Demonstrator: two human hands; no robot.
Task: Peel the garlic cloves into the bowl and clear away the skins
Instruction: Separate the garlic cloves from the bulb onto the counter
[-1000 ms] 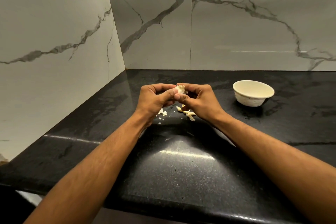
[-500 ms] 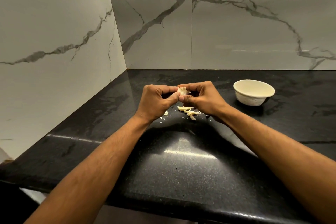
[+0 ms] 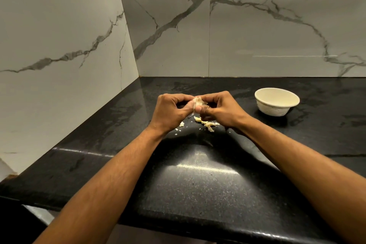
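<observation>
Garlic clove [image 3: 198, 101] held above the black countertop [image 3: 198, 184], pinched between the curled fingers of left hand [image 3: 172, 112] and right hand [image 3: 221, 110]. Loose skins [image 3: 208, 124] lie on the counter directly beneath the hands. Cream bowl [image 3: 276, 101] stands to the right, apart from both hands.

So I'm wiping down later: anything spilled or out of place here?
Only garlic skins scattered on the black counter under both hands, loose rather than gathered. The bowl stands upright to the right, apart from them. Nothing else stands out.
</observation>
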